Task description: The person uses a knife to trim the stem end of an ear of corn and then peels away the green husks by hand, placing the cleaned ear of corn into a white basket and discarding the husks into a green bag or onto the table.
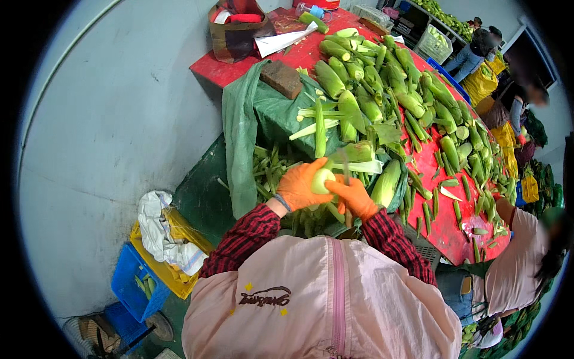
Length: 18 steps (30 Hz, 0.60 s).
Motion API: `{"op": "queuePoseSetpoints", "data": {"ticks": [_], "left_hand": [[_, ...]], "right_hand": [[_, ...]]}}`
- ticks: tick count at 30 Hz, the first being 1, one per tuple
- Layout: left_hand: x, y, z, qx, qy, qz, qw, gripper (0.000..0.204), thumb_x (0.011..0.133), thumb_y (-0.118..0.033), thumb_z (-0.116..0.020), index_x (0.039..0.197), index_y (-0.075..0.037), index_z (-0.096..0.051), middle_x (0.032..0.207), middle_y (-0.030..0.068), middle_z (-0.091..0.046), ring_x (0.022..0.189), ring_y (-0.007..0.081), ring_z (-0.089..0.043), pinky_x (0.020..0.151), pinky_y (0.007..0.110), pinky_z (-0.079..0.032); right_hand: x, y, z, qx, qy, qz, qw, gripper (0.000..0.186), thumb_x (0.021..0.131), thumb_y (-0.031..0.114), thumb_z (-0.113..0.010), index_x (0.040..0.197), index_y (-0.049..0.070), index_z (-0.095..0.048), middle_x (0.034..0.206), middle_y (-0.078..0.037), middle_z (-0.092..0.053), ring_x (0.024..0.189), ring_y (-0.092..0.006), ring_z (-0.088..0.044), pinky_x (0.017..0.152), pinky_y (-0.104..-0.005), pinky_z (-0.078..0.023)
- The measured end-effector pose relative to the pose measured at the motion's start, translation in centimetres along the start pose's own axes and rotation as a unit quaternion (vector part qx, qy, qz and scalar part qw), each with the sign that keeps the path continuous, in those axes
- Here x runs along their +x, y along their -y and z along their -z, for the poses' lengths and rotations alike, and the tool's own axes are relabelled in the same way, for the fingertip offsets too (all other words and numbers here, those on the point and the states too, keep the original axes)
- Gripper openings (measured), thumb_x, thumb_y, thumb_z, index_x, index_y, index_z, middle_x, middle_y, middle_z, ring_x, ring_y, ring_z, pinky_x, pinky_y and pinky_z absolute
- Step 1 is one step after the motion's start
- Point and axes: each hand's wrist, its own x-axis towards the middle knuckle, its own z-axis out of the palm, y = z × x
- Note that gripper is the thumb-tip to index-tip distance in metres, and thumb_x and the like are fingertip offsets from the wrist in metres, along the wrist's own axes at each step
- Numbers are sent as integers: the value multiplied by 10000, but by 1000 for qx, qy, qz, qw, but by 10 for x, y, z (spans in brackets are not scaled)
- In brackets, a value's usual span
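My left hand (297,184), in an orange glove, grips a green ear of corn (323,179) whose pale, round cut end faces me. My right hand (353,197), gloved alike, is closed on an upright knife (345,170), slightly blurred, with its thumb against that cut end. Just beyond both hands lie more husked ears (387,182) and loose leaves, beside a green sack (240,167) draped over the near edge. Trimmed husk pieces (272,167) are heaped beneath my hands.
The red tabletop (212,67) bears piled corn (368,78), a brick (281,78) and a bag (236,33). A yellow crate (185,281) and blue crate (128,281) stand at lower left by the wall. A co-worker (514,263) is close at right; others (469,54) work farther back.
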Motion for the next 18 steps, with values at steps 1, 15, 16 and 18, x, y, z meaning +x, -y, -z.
{"op": "queuePoseSetpoints", "data": {"ticks": [1,15,16,18], "left_hand": [[-4,12,-14,-46,-99,-12,994,855,624,-531,-818,1306,-98,-538,1165,135,-636,1063,290,-621,907,375,-494],[-17,6,-41,-185,-15,43,982,696,622,-387,-853,1173,-45,-597,1030,85,-691,929,205,-668,829,335,-527],[-19,4,-40,-217,-17,24,976,682,628,-358,-860,1167,-35,-594,1021,80,-689,914,191,-665,818,329,-527],[-18,2,-35,-230,14,51,972,672,629,-332,-863,1165,-30,-593,1025,72,-687,922,173,-657,819,316,-522]], "right_hand": [[-13,-5,-3,28,-15,27,999,451,949,349,-587,1229,-4,-600,795,-45,-674,433,-101,-520,403,-225,-412],[-1,-24,18,-631,-105,255,725,724,816,170,-617,1486,183,-345,779,-88,-632,669,-319,-639,571,-429,-497],[2,-23,20,-624,-111,262,727,707,822,181,-614,1479,181,-352,783,-88,-633,659,-316,-638,566,-433,-496],[7,-22,23,-611,-122,278,732,676,833,204,-608,1463,176,-365,791,-89,-635,638,-310,-635,555,-441,-492]]}}
